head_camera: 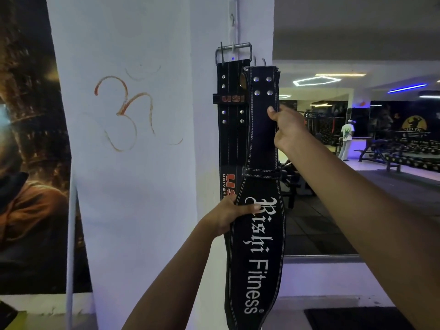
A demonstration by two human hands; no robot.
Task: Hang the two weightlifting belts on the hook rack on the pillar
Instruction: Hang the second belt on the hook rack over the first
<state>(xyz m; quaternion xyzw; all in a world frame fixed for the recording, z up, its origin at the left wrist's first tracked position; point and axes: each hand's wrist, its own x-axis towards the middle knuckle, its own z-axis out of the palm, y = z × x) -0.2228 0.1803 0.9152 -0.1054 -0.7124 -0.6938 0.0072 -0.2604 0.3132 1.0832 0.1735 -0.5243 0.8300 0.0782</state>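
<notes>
A black belt with red "USI" lettering hangs on the white pillar, its metal buckle over a hook of the rack. In front of it I hold a second black belt printed "Rishi Fitness" upright. Its top end is level with the hooks. My right hand pinches its narrow upper strap just below the rivets. My left hand grips its left edge where the belt widens. Whether its buckle is on a hook is hidden.
A dark poster covers the wall left of the pillar. To the right the gym floor opens out with benches and weight racks, and a person in white stands far off. A low ledge runs below right.
</notes>
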